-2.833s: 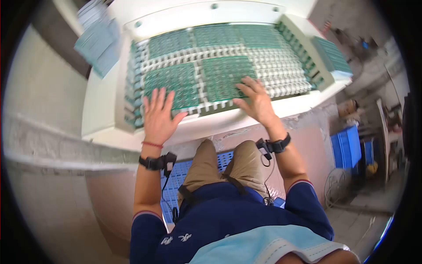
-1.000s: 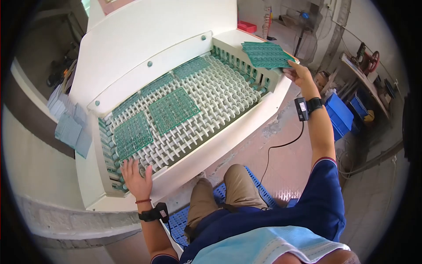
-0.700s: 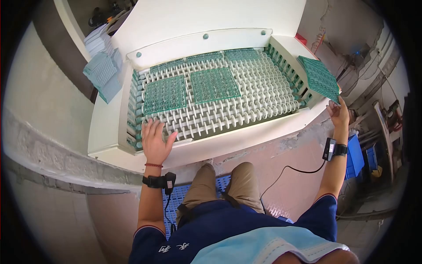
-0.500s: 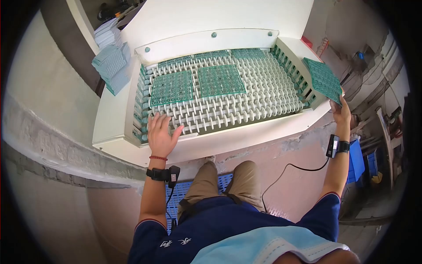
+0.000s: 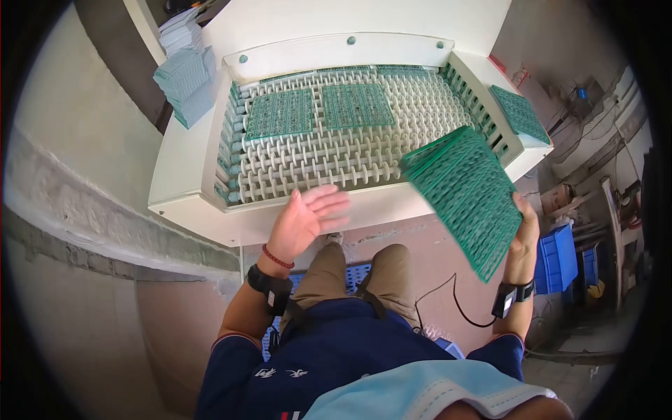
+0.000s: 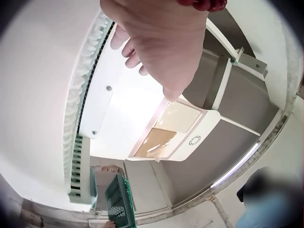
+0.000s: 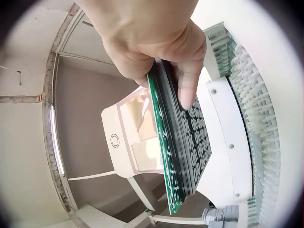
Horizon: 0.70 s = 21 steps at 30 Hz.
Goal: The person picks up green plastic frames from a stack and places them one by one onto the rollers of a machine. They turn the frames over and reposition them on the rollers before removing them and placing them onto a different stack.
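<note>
My right hand (image 5: 526, 227) grips a thick stack of green circuit board panels (image 5: 469, 203) by its right edge, tilted in front of the roller machine. In the right wrist view, fingers and thumb (image 7: 187, 90) clasp the stack from both faces. My left hand (image 5: 301, 224) hovers at the machine's front rim, fingers extended towards the stack, holding nothing. Two green panels (image 5: 358, 106) lie flat side by side on the white roller bed (image 5: 329, 157). Farther back, more panels (image 5: 402, 71) sit partly under the machine's hood.
Another batch of green panels (image 5: 519, 115) rests on the machine's right ledge. Stacked pale blue-grey sheets (image 5: 183, 84) stand on the left ledge. A raised white rim (image 5: 329, 213) borders the rollers in front. Blue bins (image 5: 558, 259) stand at the right.
My right hand has brought the stack from the right ledge in towards the middle. My left hand has come off the roller bed's front edge and turned rightwards. The panels have travelled back.
</note>
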Available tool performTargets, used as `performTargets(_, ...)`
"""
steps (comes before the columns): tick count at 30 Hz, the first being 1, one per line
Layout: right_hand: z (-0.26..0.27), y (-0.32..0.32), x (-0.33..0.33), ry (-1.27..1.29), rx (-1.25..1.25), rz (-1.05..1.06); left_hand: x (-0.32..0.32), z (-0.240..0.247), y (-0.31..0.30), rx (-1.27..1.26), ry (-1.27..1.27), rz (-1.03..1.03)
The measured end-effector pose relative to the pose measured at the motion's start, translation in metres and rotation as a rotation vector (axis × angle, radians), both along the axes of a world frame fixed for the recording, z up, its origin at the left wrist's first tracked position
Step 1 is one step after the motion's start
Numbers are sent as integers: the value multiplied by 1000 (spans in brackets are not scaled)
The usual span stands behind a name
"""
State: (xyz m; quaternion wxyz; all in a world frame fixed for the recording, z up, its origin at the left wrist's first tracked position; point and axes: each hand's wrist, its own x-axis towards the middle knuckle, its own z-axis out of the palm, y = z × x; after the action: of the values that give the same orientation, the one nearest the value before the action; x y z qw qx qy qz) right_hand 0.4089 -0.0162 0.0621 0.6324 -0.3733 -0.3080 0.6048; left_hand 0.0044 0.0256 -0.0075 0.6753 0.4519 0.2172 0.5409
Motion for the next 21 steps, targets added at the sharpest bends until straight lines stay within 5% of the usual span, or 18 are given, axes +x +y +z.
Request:
performTargets(2,6,4,-35,-97,8,189,12,2,-5,-296,-398,-603)
performTargets(9,-23,36,-103,-271,-196,645,0,-20,-50,-441,-546,-462)
performTargets(13,-27,32,-133,-149,-216,514,-13,-9,-63,-474,-455,-274)
performTargets(18,-41,23,-122,-337,-96,675,-19,-15,-61,-424,-354,-3)
performTargets(21,-51,14,-127,-533,-148,601,-21,-27,-55,-379,-324,80)
